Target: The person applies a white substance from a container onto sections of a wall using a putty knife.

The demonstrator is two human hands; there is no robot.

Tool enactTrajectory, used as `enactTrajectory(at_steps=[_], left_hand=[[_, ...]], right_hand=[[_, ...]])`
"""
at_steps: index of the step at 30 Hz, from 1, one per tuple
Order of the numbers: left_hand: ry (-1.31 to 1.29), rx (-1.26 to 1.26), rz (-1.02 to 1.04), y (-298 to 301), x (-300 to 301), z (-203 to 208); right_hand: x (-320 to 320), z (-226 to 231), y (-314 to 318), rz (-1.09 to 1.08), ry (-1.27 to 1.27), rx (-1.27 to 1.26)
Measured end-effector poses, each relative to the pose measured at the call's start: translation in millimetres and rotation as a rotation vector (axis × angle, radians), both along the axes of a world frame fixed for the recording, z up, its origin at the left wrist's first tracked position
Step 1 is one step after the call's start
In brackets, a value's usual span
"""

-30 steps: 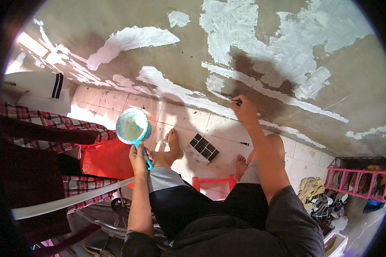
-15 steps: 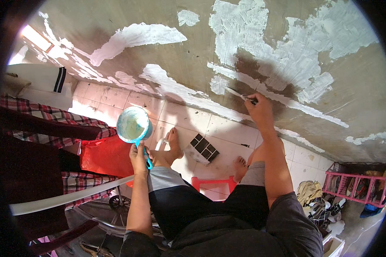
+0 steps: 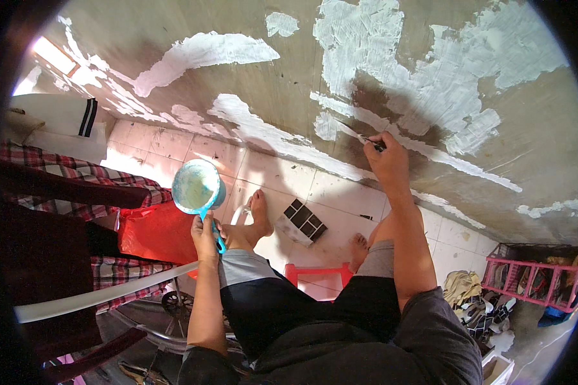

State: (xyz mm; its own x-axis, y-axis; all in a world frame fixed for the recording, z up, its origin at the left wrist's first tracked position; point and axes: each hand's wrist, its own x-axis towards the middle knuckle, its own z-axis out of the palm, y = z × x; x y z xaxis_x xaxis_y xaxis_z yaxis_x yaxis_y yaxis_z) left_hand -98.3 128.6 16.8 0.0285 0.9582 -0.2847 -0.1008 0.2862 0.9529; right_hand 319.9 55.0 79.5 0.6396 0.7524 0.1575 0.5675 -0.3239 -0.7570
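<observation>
My left hand (image 3: 205, 236) is closed round the handle of a light-blue plastic dipper (image 3: 217, 187), held level with my left knee. White paste lies in the bowl and smears its inside. My right hand (image 3: 388, 160) grips the dark handle of a putty knife (image 3: 374, 144) against the low part of the wall. Its thin blade is seen nearly edge-on, beside a small white patch (image 3: 326, 126) of filler. The grey-brown wall (image 3: 289, 70) carries several rough white patches and streaks.
A pink-red plastic stool (image 3: 291, 272) stands between my legs on white floor tiles. Ahead lies a black-and-white flat piece (image 3: 302, 222). Red bag (image 3: 154, 234), checked cloth (image 3: 112, 274) and a pale curved bar (image 3: 103, 296) crowd the left. A pink rack (image 3: 534, 280) stands right.
My right hand and the putty knife have shifted slightly up the wall. The dipper in my left hand has moved a little to the left.
</observation>
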Motion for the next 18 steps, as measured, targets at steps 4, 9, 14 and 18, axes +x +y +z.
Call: enactTrajectory(at_steps=[4,9,14,18], left_hand=[[0.018,0.006,-0.007,0.6,1.5,0.7],[0.046,0.018,-0.022,1.5,4.8,1.0],[0.046,0.014,-0.003,0.1,-2.6,-2.4],[0.046,0.005,-0.011,0.8,3.1,3.6]], right_hand=[[-16.0,-30.8,18.2,0.085,-0.022,-0.001],[-19.4,-48.1,36.0,0.036,0.028,0.032],[-6.0,4.8,11.4,0.009,0.034,0.133],[-6.0,3.4,10.0,0.031,0.047,0.146]])
